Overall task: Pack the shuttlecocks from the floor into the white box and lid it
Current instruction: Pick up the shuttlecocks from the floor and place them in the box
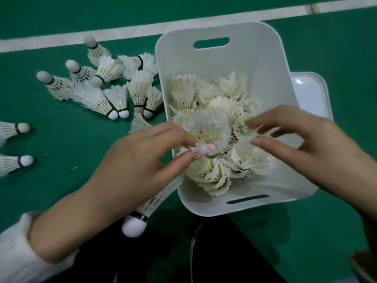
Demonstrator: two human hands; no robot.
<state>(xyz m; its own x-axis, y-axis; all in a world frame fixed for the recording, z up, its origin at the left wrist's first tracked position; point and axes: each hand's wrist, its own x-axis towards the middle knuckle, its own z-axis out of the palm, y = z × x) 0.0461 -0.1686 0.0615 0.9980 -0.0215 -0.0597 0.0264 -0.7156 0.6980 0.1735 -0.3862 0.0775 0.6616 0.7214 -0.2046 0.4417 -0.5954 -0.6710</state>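
Pinched by its feather rim in the left hand (142,158) grip: shuttlecock (208,127), long axis near upright, skirt up, over white box (224,62); right hand (306,148) grip loosely spread, brushing feathers.

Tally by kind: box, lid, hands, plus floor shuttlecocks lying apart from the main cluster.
white box: 1
lid: 1
hands: 2, left hand and right hand
stray shuttlecocks: 3
Total: 7

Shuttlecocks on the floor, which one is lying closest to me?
The shuttlecock below your left hand, beside the white box's near corner, cork toward you. The rest lie farther away, left of the box.
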